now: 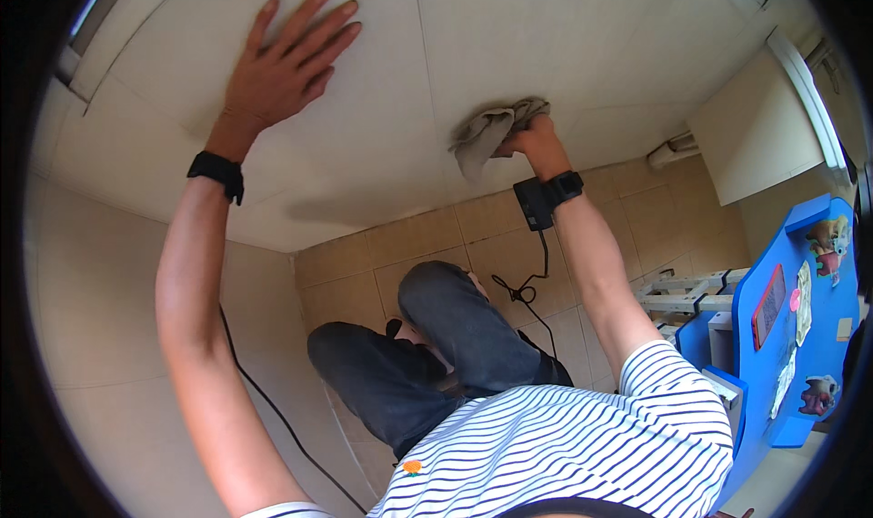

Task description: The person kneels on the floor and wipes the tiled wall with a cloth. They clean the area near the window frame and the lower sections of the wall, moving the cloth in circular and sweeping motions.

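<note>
Flat against the tiled wall rests my left hand, its fingers apart and nothing in it. A black band circles that wrist. Farther right, my right hand grips a crumpled grey-beige cloth and presses it to the same wall, low down near the floor. Part of the cloth hangs loose below the hand, and some fingers are hidden behind it. On the right wrist sits a strap with a black box, from which a thin black cable runs down.
My bent knees are close to the wall, above beige floor tiles. To the right stands a blue table with stickers and a red-edged phone, beside a metal ladder. A pale panel juts out at upper right.
</note>
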A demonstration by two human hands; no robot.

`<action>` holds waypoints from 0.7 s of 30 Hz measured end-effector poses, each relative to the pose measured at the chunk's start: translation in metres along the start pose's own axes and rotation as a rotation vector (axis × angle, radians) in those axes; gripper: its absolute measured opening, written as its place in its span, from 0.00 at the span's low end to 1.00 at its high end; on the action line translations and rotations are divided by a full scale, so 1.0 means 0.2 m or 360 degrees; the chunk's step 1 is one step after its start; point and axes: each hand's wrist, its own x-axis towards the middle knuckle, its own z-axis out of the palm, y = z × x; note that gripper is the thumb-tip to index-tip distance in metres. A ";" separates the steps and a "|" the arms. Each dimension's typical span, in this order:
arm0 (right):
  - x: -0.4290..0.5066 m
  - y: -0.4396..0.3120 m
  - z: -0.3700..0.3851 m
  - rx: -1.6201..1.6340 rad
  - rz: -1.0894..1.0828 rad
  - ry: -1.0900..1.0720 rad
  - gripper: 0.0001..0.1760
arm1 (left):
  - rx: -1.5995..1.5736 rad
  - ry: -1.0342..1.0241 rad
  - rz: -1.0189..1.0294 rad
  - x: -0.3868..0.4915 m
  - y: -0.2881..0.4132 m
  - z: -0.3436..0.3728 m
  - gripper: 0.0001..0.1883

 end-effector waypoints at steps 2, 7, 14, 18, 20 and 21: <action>0.02 0.13 0.01 0.0452 0.0064 0.0080 0.20 | 0.0008 -0.0001 -0.0014 -0.01 0.00 0.01 0.34; 0.03 0.53 -0.02 0.0479 0.0293 0.0282 0.19 | 0.0045 0.0015 -0.0039 -0.04 0.00 0.04 0.32; -0.02 1.31 0.01 -0.0302 0.1055 0.0323 0.19 | 0.0171 0.0048 -0.0008 -0.05 0.02 0.03 0.22; -0.05 1.84 0.10 -0.0666 0.1387 0.0212 0.16 | 0.0217 0.0076 0.0013 -0.08 0.00 0.06 0.21; -0.08 2.09 0.15 -0.0780 0.1442 0.0191 0.14 | 0.0207 0.0117 0.0025 -0.09 -0.02 0.08 0.20; -0.10 2.21 0.18 -0.0811 0.1463 0.0181 0.14 | 0.0218 0.0129 0.0036 -0.09 -0.02 0.09 0.20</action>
